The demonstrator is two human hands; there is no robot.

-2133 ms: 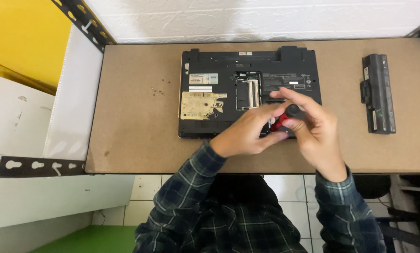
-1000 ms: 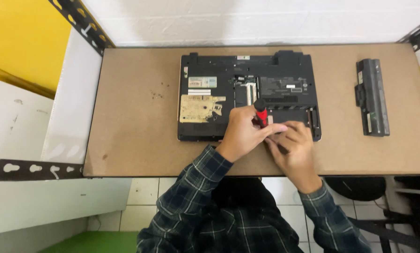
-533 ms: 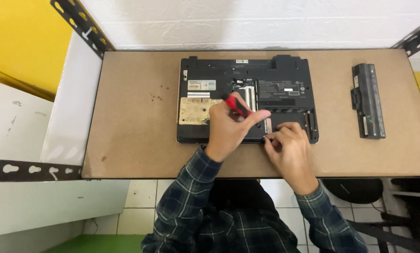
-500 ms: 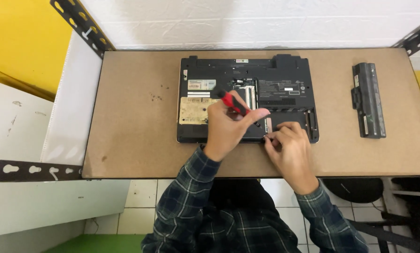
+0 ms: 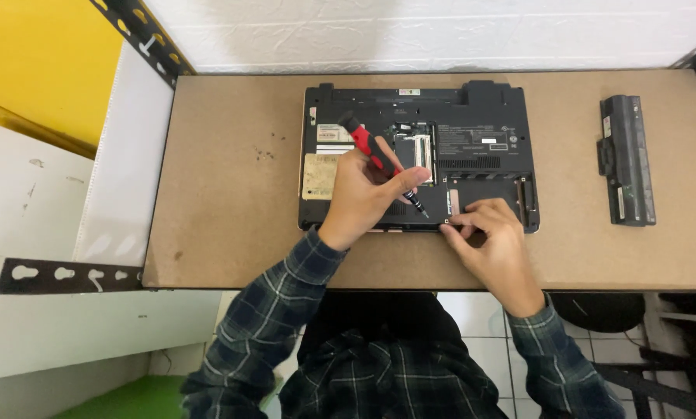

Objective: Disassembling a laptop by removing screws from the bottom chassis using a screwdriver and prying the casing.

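Red-handled screwdriver (image 5: pixel 379 161) clenched in left hand (image 5: pixel 361 194); right hand (image 5: pixel 491 237) fingertips pinch at laptop (image 5: pixel 488 140) 6 o'clock edge; screw removal under way, next needs tip seated.

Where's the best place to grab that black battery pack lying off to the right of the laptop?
Grip the battery pack across its long sides near the middle, coming from above. It lies flat, long and narrow, apart from the laptop, with bare table on both sides.

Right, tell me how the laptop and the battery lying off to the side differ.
The laptop is a broad black slab lying bottom up with open compartments; the battery is a narrow black bar, closed all round. The laptop sits mid-table under the left hand, which holds a red screwdriver, and the right hand; the battery lies alone near the right edge, untouched. Both rest flat on the brown table.
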